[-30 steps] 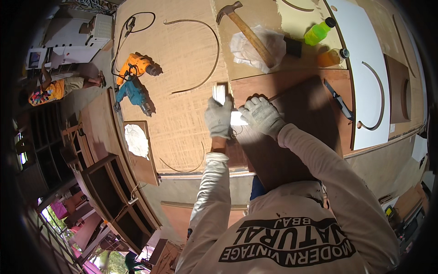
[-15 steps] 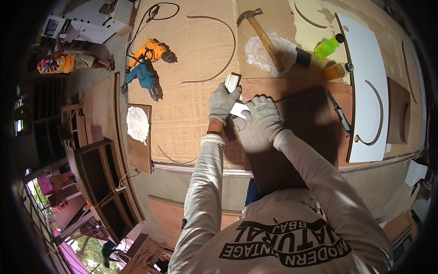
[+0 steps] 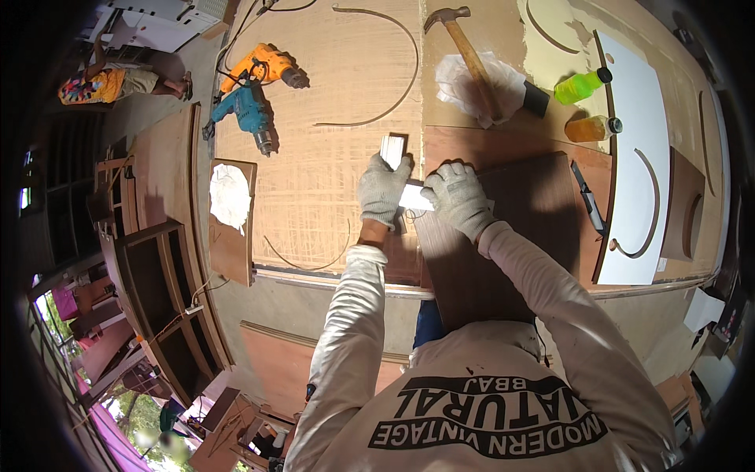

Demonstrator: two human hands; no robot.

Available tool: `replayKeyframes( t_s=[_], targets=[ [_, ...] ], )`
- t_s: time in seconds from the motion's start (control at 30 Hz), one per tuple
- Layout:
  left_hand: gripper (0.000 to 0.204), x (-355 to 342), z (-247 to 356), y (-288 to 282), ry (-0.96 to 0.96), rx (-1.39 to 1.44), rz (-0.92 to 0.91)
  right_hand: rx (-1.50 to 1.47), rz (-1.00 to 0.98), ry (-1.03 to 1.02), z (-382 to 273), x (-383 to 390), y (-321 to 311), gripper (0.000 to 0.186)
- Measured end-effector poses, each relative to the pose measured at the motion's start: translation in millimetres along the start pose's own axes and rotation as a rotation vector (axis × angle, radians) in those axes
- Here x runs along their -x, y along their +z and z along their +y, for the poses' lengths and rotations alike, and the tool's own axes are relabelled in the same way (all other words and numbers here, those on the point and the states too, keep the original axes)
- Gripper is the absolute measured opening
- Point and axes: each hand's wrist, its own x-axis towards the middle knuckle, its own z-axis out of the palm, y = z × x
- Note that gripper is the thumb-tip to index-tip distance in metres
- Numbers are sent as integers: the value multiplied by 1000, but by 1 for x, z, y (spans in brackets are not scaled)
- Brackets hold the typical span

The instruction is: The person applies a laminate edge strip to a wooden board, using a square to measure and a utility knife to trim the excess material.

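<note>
My left hand (image 3: pixel 383 189), in a pale knitted glove, is closed around a small pale block (image 3: pixel 392 151). The block has a lined face and sticks out beyond the fingers. My right hand (image 3: pixel 456 198), gloved the same way, has its fingers curled over the far left corner of a dark brown wood-grain board (image 3: pixel 511 228). Between both hands a flat white piece (image 3: pixel 414 197) shows. My right thumb lies at its edge, but its ends are hidden. A thin loop of wire or string (image 3: pixel 411 214) hangs just below it.
A teal drill (image 3: pixel 250 118) and an orange drill (image 3: pixel 263 67) lie at the far left. A hammer (image 3: pixel 469 63) rests across a crumpled white cloth (image 3: pixel 456 82). Rightward are a green bottle (image 3: pixel 578 86), an amber bottle (image 3: pixel 590 128), a utility knife (image 3: pixel 588 198) and a white panel (image 3: pixel 637 212).
The view has shifted slightly. The block in my left hand has turned from a slant to nearly straight away from me. Both hands keep their grip close together.
</note>
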Motion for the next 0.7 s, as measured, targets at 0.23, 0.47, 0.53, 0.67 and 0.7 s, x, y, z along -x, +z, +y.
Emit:
replayKeyframes(
  t_s=[0.23,0.47,0.53,0.67,0.7],
  targets=[
    [67,-45,9,-15,98,136,38,-138,277,-55,-6,-7,-16,38],
    [69,-50,39,-31,75,11,64,33,125,23,-35,42,-16,42],
    [69,-48,38,-32,36,35,96,98,124,63,-40,37,-14,40],
    [66,-40,38,-22,60,166,123,427,-15,157,-50,21,17,34],
    [66,-37,35,-19,79,208,122,652,-25,184,-59,18,20,34]
  ],
)
